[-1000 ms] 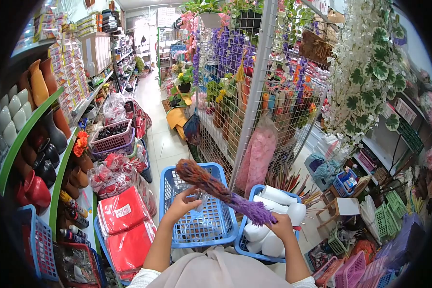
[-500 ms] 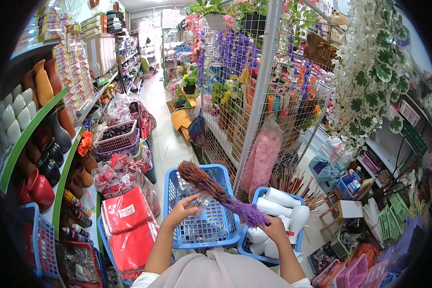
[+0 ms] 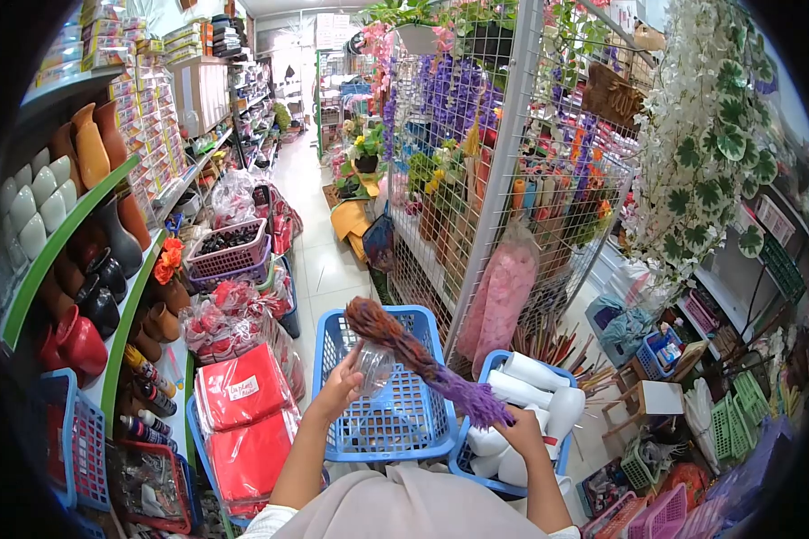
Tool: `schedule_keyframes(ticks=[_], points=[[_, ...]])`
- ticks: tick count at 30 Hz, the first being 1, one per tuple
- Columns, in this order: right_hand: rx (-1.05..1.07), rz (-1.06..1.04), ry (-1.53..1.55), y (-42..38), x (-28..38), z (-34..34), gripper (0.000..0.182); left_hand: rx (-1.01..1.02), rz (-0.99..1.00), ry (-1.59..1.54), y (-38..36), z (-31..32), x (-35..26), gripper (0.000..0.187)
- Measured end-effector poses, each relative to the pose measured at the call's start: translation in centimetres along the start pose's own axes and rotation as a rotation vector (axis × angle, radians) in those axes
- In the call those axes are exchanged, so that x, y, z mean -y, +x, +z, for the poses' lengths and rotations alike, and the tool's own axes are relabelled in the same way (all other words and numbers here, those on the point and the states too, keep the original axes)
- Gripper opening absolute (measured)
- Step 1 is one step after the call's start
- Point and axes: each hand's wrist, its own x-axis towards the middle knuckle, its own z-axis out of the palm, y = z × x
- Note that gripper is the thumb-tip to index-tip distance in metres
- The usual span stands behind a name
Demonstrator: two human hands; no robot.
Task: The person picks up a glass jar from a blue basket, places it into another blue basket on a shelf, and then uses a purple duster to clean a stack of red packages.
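My left hand (image 3: pixel 340 388) is closed around a clear container (image 3: pixel 374 368) above the blue basket (image 3: pixel 431 440). A long bundle of dried stems (image 3: pixel 413 352), brown-orange at its upper left end and purple at its lower right, slants across in front of me. My right hand (image 3: pixel 520 429) is closed on the purple end of this bundle. The upper part of the bundle passes beside the container. Below my right hand stands a second blue basket with white vases (image 3: pixel 562 413) in it.
Packets of red cloth (image 3: pixel 247 386) lie at the left, near shelves of vases (image 3: pixel 79 341). A wire mesh partition (image 3: pixel 490 198) rises ahead, with a pink bag (image 3: pixel 503 296) against it. Hanging white flowers (image 3: pixel 683 135) and green baskets (image 3: pixel 737 409) are at the right.
The view has shifted slightly, so the surroundings appear a little to the right. The container in my left hand has turned and shows more of its side. Both hands keep their hold.
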Motion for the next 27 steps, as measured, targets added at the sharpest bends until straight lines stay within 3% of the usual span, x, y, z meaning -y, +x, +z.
schedule_keyframes(ticks=[8, 12, 18, 21, 27], points=[[0.03, -0.002, -0.064, -0.5, -0.6, -0.8, 0.028, -0.102, 0.137, -0.065, 0.0, 0.0, 0.3, 0.118], [0.061, 0.04, -0.069, -0.4, -0.8, -1.1, 0.033, -0.059, 0.167, -0.143, -0.1, 0.0, -0.4, 0.118], [0.082, 0.039, -0.095, -0.5, -1.1, -1.6, 0.033, -0.061, 0.276, -0.166, -0.3, 0.4, -0.7, 0.105], [0.073, 0.036, -0.08, -0.8, -0.8, -1.6, 0.033, -0.032, 0.222, -0.327, -0.3, -0.5, -0.8, 0.087], [0.055, 0.005, -0.096, -0.6, 0.6, -1.2, 0.033, -0.114, 0.289, -0.295, 0.1, -0.2, 0.1, 0.085]])
